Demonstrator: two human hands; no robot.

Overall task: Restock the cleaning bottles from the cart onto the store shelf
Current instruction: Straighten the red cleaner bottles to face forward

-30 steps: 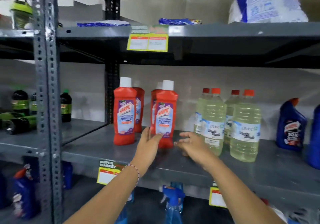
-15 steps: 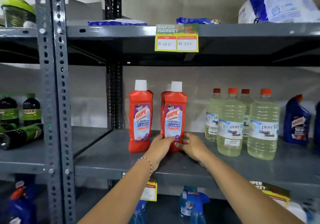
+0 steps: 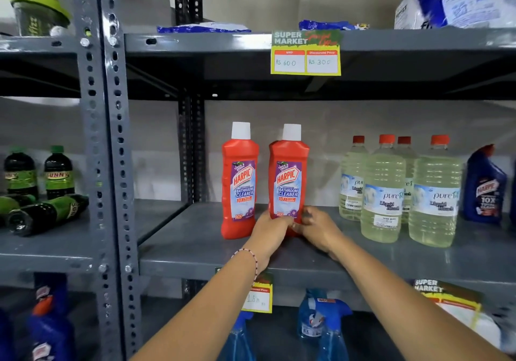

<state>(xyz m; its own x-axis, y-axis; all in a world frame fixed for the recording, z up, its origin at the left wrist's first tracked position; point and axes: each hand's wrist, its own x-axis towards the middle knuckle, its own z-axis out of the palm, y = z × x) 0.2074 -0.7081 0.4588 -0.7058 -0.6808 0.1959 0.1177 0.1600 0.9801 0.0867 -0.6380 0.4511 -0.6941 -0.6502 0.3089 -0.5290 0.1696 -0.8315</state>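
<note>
Two red bathroom cleaner bottles with white caps stand upright on the grey middle shelf (image 3: 195, 249). The left red bottle (image 3: 239, 181) stands free. Both my hands clasp the base of the right red bottle (image 3: 289, 176): my left hand (image 3: 269, 233) from the left, my right hand (image 3: 318, 229) from the right. The bottle's foot is hidden behind my fingers. No cart is in view.
Several clear bottles of pale liquid (image 3: 384, 193) stand to the right, then a blue cleaner bottle (image 3: 485, 187). Dark green drink bottles (image 3: 57, 174) fill the left bay beyond a grey upright post (image 3: 106, 165). Blue spray bottles (image 3: 324, 324) stand on the shelf below. Price tags (image 3: 305, 53) hang from shelf edges.
My hands have closed in on the base of the right red bottle, which now stands upright facing front. The camera has moved nearer and panned left.
</note>
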